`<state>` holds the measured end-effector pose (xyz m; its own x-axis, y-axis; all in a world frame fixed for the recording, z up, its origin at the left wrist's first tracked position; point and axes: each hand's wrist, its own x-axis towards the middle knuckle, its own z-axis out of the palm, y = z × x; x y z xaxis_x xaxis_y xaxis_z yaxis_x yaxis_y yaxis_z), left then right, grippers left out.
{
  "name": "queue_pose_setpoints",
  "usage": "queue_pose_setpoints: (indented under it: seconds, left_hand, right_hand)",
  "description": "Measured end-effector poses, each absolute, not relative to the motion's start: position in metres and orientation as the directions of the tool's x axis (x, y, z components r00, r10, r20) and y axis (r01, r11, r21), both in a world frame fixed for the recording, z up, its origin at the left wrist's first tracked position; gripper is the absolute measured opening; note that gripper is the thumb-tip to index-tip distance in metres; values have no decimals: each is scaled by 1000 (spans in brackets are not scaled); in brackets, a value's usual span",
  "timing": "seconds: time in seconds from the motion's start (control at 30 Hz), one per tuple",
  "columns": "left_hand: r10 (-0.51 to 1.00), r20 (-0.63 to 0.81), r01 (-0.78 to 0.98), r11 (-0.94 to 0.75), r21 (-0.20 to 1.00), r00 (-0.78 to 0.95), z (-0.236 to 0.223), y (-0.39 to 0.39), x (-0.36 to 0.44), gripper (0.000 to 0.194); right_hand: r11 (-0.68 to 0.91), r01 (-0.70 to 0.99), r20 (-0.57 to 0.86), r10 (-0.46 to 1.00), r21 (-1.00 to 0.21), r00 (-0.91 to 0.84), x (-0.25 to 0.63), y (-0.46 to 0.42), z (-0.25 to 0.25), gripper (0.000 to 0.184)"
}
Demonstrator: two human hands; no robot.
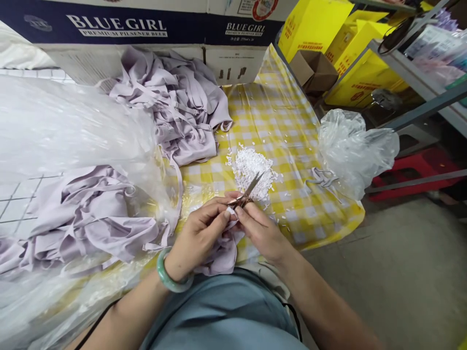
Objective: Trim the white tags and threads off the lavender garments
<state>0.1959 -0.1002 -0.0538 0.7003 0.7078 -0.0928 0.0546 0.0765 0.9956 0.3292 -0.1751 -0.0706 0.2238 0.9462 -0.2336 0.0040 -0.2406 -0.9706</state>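
Observation:
My right hand (263, 228) is wrapped around a small pair of scissors (251, 188), whose blades point up and away over a heap of small white scraps (250, 163). Close beside it, my left hand (199, 236) pinches a piece of pale lilac fabric (222, 253) near a small white bit at the fingertips. The fabric hangs down between my hands toward my lap. Part of the scissor handles is hidden by my fingers. A green bangle (166, 273) circles my left wrist.
Lilac garments with straps lie in a back pile (175, 97) and a left pile (95, 214) beside clear plastic sheeting (73, 126). Cardboard boxes (127, 61) stand behind the yellow checked cloth (295, 121). A clear plastic bag (355, 150) and a metal shelf (419, 80) are at right.

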Motion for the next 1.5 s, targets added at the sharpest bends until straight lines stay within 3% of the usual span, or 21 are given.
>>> queue_pose_setpoints:
  seconds: [0.2,0.3,0.4,0.47,0.53,0.6,0.73,0.83,1.03,1.17,1.33,1.4,1.5]
  left_hand:
    - [808,-243,-34,309,950,537,-62,-114,206,22]
    - [834,-253,-62,323,945,491,-67,-116,207,22]
    - [850,-204,-100,286,953,487,-70,-113,203,21]
    - [828,-166,-117,267,957,535,-68,-112,200,20]
    - [808,-110,-102,205,973,580,-65,-111,199,20]
    - [815,-30,-80,94,992,579,-63,-113,200,22]
    - [829,56,-52,-33,998,557,-66,-118,206,21]
    - [820,112,-20,-122,992,562,-71,-122,208,21]
    - [793,262,22,-328,945,549,-69,-122,211,18]
    - [755,345,64,-453,889,558,-67,-117,208,15]
    - [655,507,155,-684,713,561,-75,-111,205,15]
    - [649,502,148,-684,715,572,-74,-111,205,15]
    - [728,365,86,-501,861,580,-67,-111,204,14]
  right_hand:
    - [-283,235,-135,858,-930,496,317,-168,-84,34]
    - [-281,271,-89,826,-921,557,314,-163,-88,35]
    - [-239,4,-212,871,-971,443,320,-159,-80,36]
    - [-215,-294,-301,910,-931,287,325,-157,-73,39]
    - [-205,-447,-323,923,-871,207,327,-155,-71,38]
    - [-184,-378,-301,912,-907,277,324,-154,-73,35]
    - [-180,-65,-188,844,-982,502,313,-156,-82,39]
    - [-188,1,-157,826,-982,542,313,-158,-83,38]
    - [-147,-382,-313,851,-913,422,320,-152,-77,41]
    - [-95,-245,-191,894,-965,405,321,-151,-72,36]
    - [-117,-355,-239,916,-928,322,317,-152,-68,34]
    - [-87,-408,-238,911,-909,336,319,-150,-67,31]
    - [-88,-564,-280,923,-821,264,329,-143,-65,29]
